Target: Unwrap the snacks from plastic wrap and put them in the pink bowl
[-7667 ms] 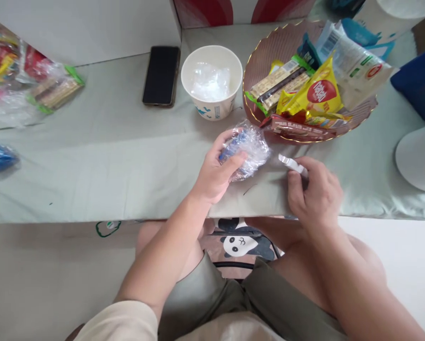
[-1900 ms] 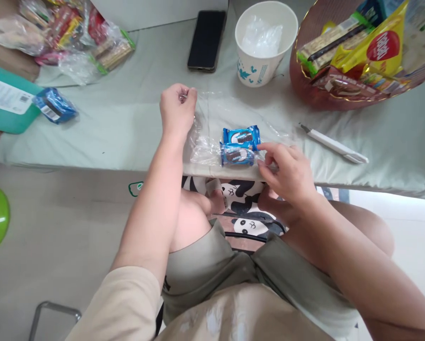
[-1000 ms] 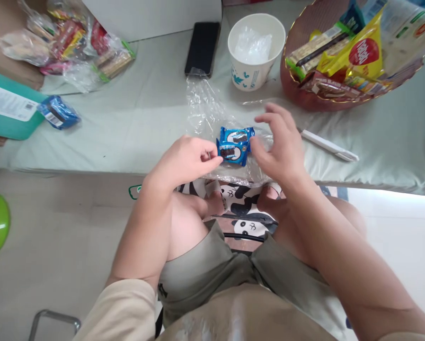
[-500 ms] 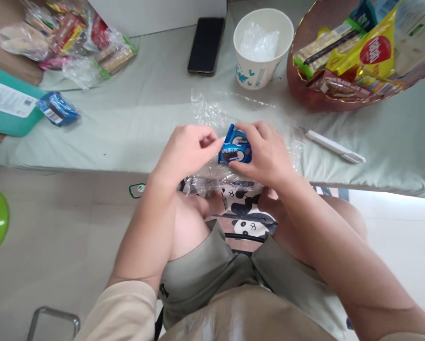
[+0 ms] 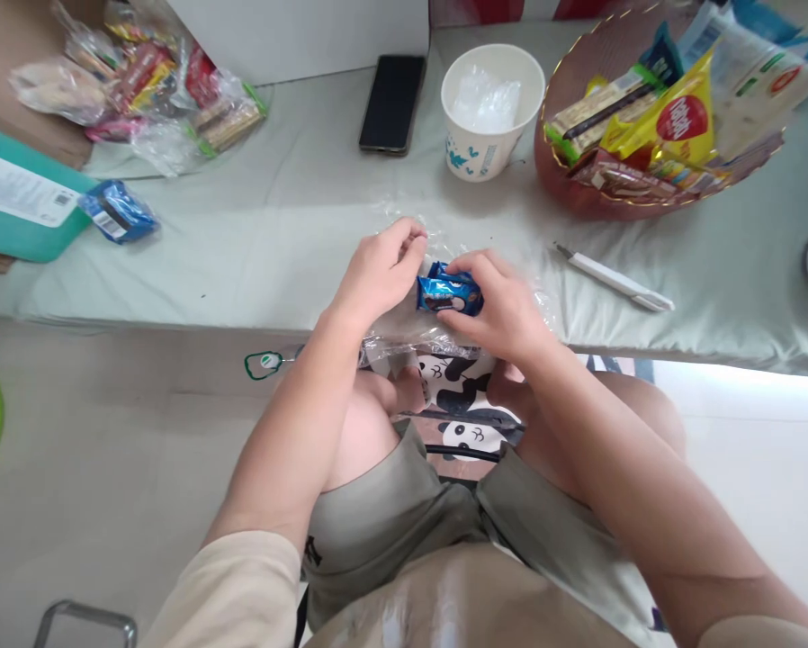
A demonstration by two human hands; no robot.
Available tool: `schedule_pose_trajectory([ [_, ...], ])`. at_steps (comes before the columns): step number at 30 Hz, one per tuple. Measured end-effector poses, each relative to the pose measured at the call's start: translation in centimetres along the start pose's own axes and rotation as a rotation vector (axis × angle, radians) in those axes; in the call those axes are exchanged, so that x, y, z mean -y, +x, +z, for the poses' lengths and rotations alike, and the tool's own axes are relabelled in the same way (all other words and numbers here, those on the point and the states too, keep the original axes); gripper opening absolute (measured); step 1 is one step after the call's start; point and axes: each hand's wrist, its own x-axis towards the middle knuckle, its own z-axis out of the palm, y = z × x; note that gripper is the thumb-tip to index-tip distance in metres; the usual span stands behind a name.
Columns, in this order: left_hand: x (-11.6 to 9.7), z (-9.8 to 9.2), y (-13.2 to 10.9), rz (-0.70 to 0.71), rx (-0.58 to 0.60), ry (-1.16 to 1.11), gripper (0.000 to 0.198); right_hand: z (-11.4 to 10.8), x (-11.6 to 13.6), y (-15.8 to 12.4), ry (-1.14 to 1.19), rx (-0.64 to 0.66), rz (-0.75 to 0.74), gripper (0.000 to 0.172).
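Two small blue snack packets (image 5: 441,294) lie one partly over the other on crinkled clear plastic film (image 5: 424,344) near the table's front edge. My right hand (image 5: 502,301) grips their right ends between thumb and fingers. Just up and left of the packets, my left hand (image 5: 383,270) is closed, fingertips pinched at the film; the exact hold is partly hidden by the fingers. Part of the film hangs over the edge, above a panda-print surface (image 5: 471,435) between my legs.
A white cutter knife (image 5: 620,281) lies right of my right hand. Behind stand a paper cup (image 5: 489,157) with plastic inside, a phone (image 5: 391,103) and a reddish snack bowl (image 5: 599,202). At left are a blue packet (image 5: 119,211), a teal package (image 5: 26,202) and bagged snacks (image 5: 140,81).
My left hand has moved up and away from the packets' left corner. The film behind has drawn in, and the packets now lie flatter under my right hand. The view has shifted slightly.
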Motion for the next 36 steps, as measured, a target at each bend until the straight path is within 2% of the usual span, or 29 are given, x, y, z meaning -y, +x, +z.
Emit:
schedule_pose_trajectory([
  [7, -1.2, 0.1, 0.2, 0.063, 0.078, 0.109, 0.02, -2.0, 0.1, -1.0, -0.042, -0.308, -0.126, 0.036],
  [11, -1.4, 0.9, 0.6, 0.096, 0.101, 0.167, 0.022, -2.9, -0.2, -1.6, -0.06, -0.412, -0.102, 0.035],
  [16, -0.8, 2.5, 1.2, 0.062, 0.03, 0.286, 0.02, -3.4, -1.4, -2.0, -0.006, -0.533, -0.03, 0.038],
  [18, -1.4, 2.8, 1.1, 0.017, -0.019, 0.331, 0.028, -3.5, -2.3, -2.1, 0.041, -0.592, 0.037, 0.042],
  [20, -2.9, 2.9, 0.9, 0.013, -0.072, 0.346, 0.035, -3.6, -3.1, -2.2, 0.104, -0.627, 0.105, 0.046],
  [22, -4.9, 3.2, 0.7, 0.073, -0.069, 0.32, 0.037, -3.8, -3.7, -2.1, 0.163, -0.636, 0.151, 0.047],
  [24, -6.6, 3.9, 0.8, 0.158, 0.021, 0.288, 0.039, -4.0, -4.0, -2.0, 0.193, -0.639, 0.18, 0.046],
  [26, -7.3, 5.0, 1.3, 0.234, 0.086, 0.254, 0.044, -4.2, -3.9, -1.9, 0.209, -0.643, 0.203, 0.045],
  [31, -5.9, 8.3, 3.5, 0.431, 0.127, 0.165, 0.051, -4.6, -2.9, -2.1, 0.206, -0.675, 0.225, 0.042],
  [34, -5.0, 8.8, 4.2, 0.522, 0.156, 0.145, 0.048, -4.9, -2.2, -2.6, 0.217, -0.699, 0.197, 0.041],
  [36, -4.8, 8.7, 4.2, 0.505, 0.163, 0.174, 0.046, -5.4, -1.7, -2.6, 0.214, -0.724, 0.158, 0.041],
])
